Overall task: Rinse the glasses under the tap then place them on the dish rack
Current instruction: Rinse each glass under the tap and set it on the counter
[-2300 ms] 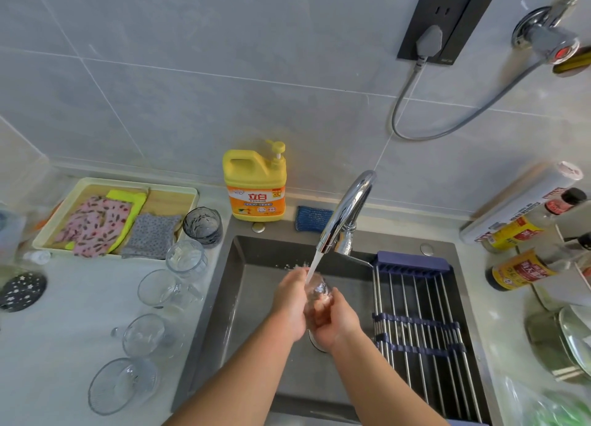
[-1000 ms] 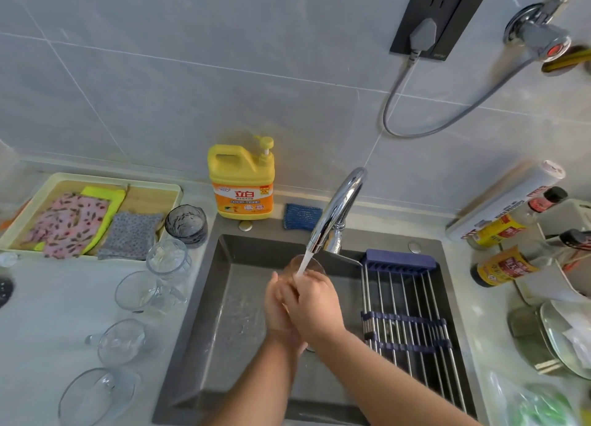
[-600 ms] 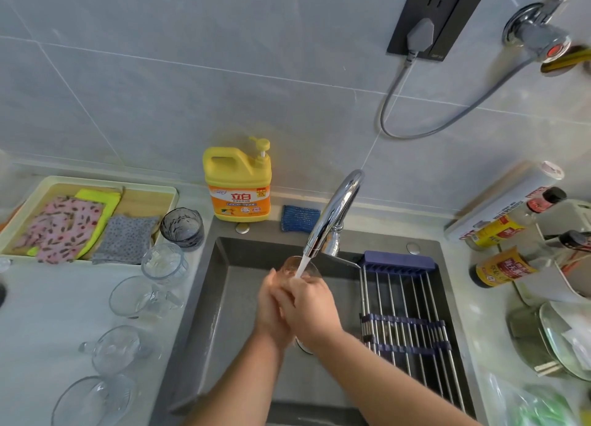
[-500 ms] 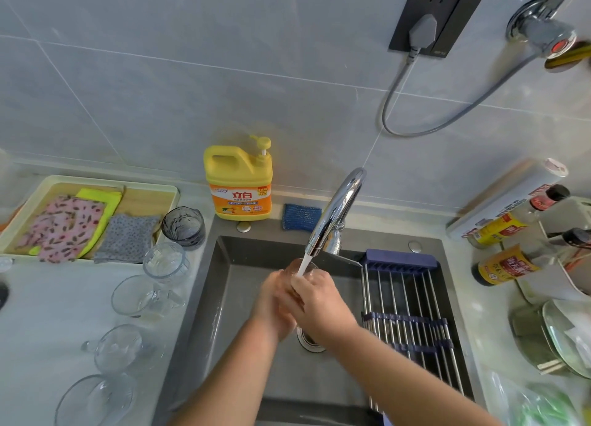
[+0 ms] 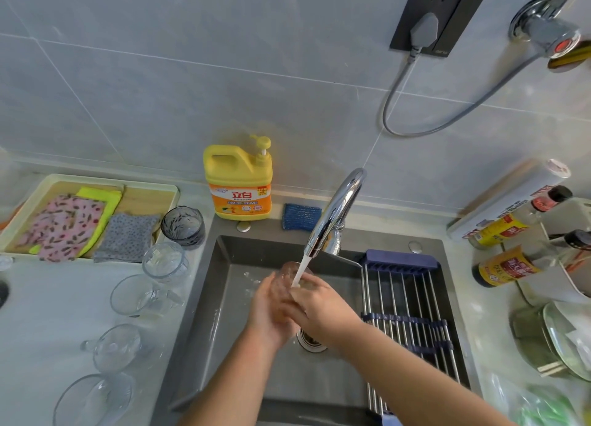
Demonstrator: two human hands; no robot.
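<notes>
Head view: left hand (image 5: 267,310) and right hand (image 5: 323,310) both curl round one glass (image 5: 287,274) over the sink (image 5: 224,297), its mouth tilted up into the tap (image 5: 335,211) stream. The dish rack (image 5: 406,297) lies just to the right (right hand nearer).

The view was bright and evenly lit, with soft light and a faint green cast. The chrome tap (image 5: 335,211) carried a long white glare streak along its neck. Shadows were weak, darkest inside the sink (image 5: 211,313) below the tap. Wide-angle distortion bowed the wall tiles (image 5: 160,90) above the tap, and the lower corner far right of the tap was smeared and soft
</notes>
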